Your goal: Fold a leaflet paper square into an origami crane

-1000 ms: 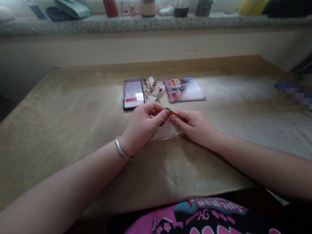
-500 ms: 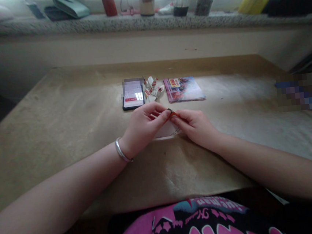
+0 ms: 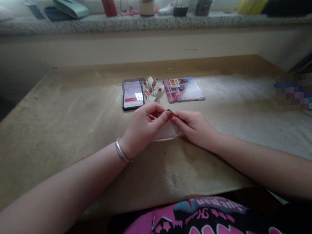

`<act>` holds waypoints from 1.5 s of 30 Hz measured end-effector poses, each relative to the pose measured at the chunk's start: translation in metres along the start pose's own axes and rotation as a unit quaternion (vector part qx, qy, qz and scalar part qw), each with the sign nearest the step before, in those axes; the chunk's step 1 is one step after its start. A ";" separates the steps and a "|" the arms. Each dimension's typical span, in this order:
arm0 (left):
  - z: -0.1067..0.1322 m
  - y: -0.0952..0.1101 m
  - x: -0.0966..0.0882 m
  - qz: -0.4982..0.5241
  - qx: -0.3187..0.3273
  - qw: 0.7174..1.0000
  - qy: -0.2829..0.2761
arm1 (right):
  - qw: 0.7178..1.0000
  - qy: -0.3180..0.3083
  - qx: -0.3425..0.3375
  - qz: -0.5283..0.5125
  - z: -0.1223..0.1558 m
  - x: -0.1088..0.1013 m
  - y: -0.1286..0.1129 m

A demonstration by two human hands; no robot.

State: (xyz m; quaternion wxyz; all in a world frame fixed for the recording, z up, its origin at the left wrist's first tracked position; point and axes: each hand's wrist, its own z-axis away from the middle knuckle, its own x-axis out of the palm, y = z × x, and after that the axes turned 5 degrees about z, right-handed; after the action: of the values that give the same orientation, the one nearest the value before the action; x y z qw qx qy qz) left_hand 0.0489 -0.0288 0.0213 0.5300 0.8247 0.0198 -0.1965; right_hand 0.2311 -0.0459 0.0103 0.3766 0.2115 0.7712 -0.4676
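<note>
Above the middle of the table, my left hand (image 3: 147,122) and my right hand (image 3: 194,126) meet at the fingertips. Between them they pinch a small orange and dark paper-like piece (image 3: 171,113); most of it is hidden by the fingers. Under my hands lies a whitish flat sheet with a curved front edge (image 3: 167,131), partly covered by them. Just beyond my left hand are a phone (image 3: 133,100) with a lit screen and some crumpled white and red paper scraps (image 3: 153,89).
A colourful booklet (image 3: 185,89) lies beyond my right hand on the tan table (image 3: 93,101). Near the right edge is a blurred blue item (image 3: 299,96). Along the granite windowsill (image 3: 81,26) stand bottles, jars and a yellow object (image 3: 252,5).
My right hand's fingers have shifted very slightly at the orange piece. The other things lie as before.
</note>
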 end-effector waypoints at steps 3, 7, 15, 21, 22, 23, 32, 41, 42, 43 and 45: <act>0.000 0.000 -0.001 -0.006 0.005 1.000 -0.002 | 1.000 -0.002 -0.002 0.004 0.000 0.000 0.000; 0.000 -0.001 -0.001 -0.006 0.007 1.000 -0.003 | 1.000 -0.005 -0.004 -0.001 -0.001 0.000 0.000; -0.001 -0.001 -0.002 0.008 -0.016 1.000 -0.015 | 0.993 0.046 0.032 -0.105 -0.003 0.002 0.001; -0.004 -0.004 -0.006 0.023 -0.045 0.998 -0.023 | 0.988 0.044 0.035 -0.147 -0.015 0.004 0.004; -0.004 -0.005 -0.008 0.019 -0.046 0.998 -0.023 | 0.988 0.042 0.037 -0.147 -0.017 0.004 0.004; -0.004 -0.005 -0.009 0.013 -0.048 0.999 -0.020 | 0.987 0.039 0.040 -0.149 -0.020 0.004 0.003; -0.012 -0.011 -0.017 0.008 -0.131 0.989 -0.062 | 0.974 -0.016 0.130 -0.182 -0.047 0.005 0.004; -0.019 -0.030 -0.021 -0.026 -0.147 0.986 -0.078 | 0.960 -0.013 0.145 -0.241 -0.061 0.018 0.009; -0.019 -0.031 -0.021 -0.026 -0.146 0.986 -0.079 | 0.958 -0.019 0.145 -0.247 -0.063 0.018 0.008; -0.020 -0.031 -0.022 -0.025 -0.144 0.986 -0.080 | 0.958 -0.023 0.144 -0.246 -0.064 0.018 0.008; -0.020 -0.031 -0.022 -0.026 -0.145 0.986 -0.083 | 0.965 -0.025 0.140 -0.221 -0.068 0.015 0.009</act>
State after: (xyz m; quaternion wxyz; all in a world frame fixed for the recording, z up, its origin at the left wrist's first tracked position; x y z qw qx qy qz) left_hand 0.0272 0.0067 0.0095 0.6381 0.7194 0.0252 -0.2733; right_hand 0.2015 0.0174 0.0123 0.2497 0.0741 0.7157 -0.6480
